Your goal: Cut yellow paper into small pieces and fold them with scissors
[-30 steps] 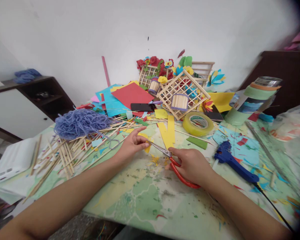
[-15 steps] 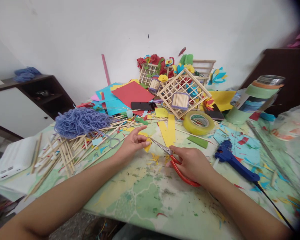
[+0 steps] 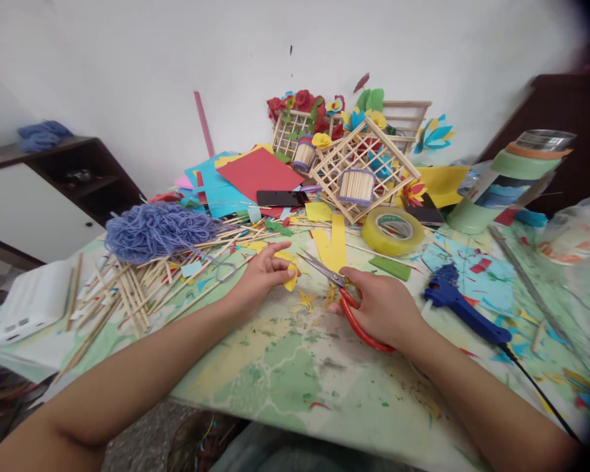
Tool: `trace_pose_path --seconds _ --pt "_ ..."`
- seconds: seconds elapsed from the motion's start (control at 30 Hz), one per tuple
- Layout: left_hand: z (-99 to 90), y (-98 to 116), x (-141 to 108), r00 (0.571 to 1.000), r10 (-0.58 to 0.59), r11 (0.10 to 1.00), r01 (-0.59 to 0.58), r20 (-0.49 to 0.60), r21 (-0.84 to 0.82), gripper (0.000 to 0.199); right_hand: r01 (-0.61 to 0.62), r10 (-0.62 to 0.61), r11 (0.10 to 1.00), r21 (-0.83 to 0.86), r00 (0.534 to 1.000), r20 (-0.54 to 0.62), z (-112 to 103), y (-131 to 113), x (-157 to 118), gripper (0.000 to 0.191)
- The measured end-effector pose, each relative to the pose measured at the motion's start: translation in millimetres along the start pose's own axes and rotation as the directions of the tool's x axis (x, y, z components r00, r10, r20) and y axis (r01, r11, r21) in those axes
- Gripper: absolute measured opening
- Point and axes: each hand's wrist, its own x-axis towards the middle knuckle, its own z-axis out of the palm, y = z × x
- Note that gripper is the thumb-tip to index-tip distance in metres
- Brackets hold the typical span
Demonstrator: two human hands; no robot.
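Between the thumb and fingers of my left hand (image 3: 264, 274) is a small yellow paper piece (image 3: 291, 278). My right hand (image 3: 381, 307) grips the red handles of the scissors (image 3: 361, 322). Their blades point up and left, slightly parted, with the tips close to the yellow piece but apart from it. Yellow paper strips (image 3: 332, 244) lie just beyond the blades. Small yellow scraps (image 3: 305, 300) are scattered on the table below them.
Blue yarn (image 3: 160, 229) and thin sticks (image 3: 128, 295) are at left. Behind stand a stick lattice (image 3: 364, 170) and paper flowers. Clear tape (image 3: 392, 231), a blue glue gun (image 3: 465, 314) and a green bottle (image 3: 506, 180) are at right.
The scissors have drawn back slightly to the right, away from the yellow piece, and their blades have parted. The yellow piece shows more fully in my left hand. The view has shifted a little.
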Motion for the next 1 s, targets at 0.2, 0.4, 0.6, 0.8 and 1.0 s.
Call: trace_pose_path --seconds 0.2,0.4,0.6,0.8,1.0 --pt "1.0 0.7 0.2 1.0 0.014 1.0 -0.014 0.026 -0.003 0.066 -0.026 0.026 1.0 -0.012 0.999 -0.029 2.4 0.1 0.8 0.047" --pt "3.3 -1.5 -1.6 0.994 0.006 0.998 -0.012 0.11 0.059 0.074 -0.029 0.037 0.988 0.153 0.998 -0.054 6.6 1.2 0.8 0.048" --pt "19.1 -14.0 -21.1 0.933 -0.041 0.987 -0.018 0.359 0.158 0.087 0.023 0.012 0.772 0.636 0.999 -0.052 12.4 -12.5 -3.3 0.043" --pt "30.4 -16.5 -31.2 0.918 -0.06 0.982 -0.016 0.391 0.188 0.093 0.042 -0.065 0.688 0.724 0.998 0.003 14.6 -21.0 -4.0 0.038" --pt "23.8 -12.7 -23.8 0.953 -0.046 0.996 0.02 0.3 0.087 0.092 0.028 0.002 0.672 0.74 0.999 -0.04 19.9 -15.4 -2.5 0.039"
